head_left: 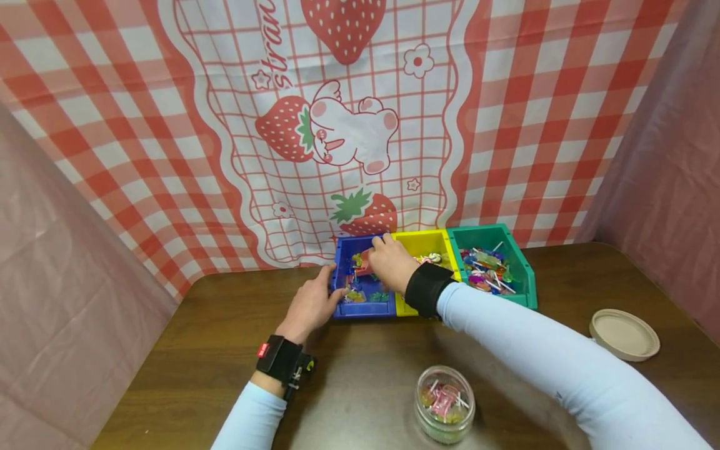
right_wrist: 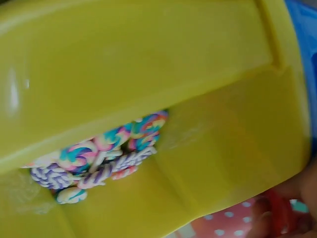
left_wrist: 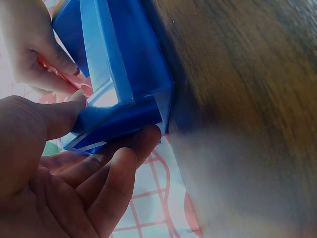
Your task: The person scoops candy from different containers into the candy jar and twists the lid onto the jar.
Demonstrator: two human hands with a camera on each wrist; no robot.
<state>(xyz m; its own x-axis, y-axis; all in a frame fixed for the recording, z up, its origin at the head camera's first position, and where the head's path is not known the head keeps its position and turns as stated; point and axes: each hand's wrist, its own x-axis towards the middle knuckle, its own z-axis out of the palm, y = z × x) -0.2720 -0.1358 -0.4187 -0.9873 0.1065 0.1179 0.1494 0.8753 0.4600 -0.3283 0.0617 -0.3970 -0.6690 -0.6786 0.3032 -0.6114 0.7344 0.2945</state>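
My left hand (head_left: 309, 306) holds the left side of the blue bin (head_left: 365, 309), thumb on its rim and fingers against the outer wall. Over the inside of that bin, my right hand (head_left: 392, 264) pinches a pinkish-red piece (head_left: 362, 262); the left wrist view shows this red piece (left_wrist: 83, 85) between thumb and fingers, but its kind is unclear. Small yellow and green clear pieces (head_left: 379, 297) lie in the blue bin. Adjoining it is the yellow bin (head_left: 422, 235), partly behind my right wrist, with swirled lollipops (right_wrist: 79, 156) inside.
A green bin (head_left: 527, 284) of colourful stick candies (head_left: 489, 272) stands at the right end of the row. Nearer to me is an open glass jar (head_left: 444, 425) holding several small pieces. A beige lid (head_left: 625, 334) lies at right. Checked cloth (head_left: 523, 125) hangs behind.
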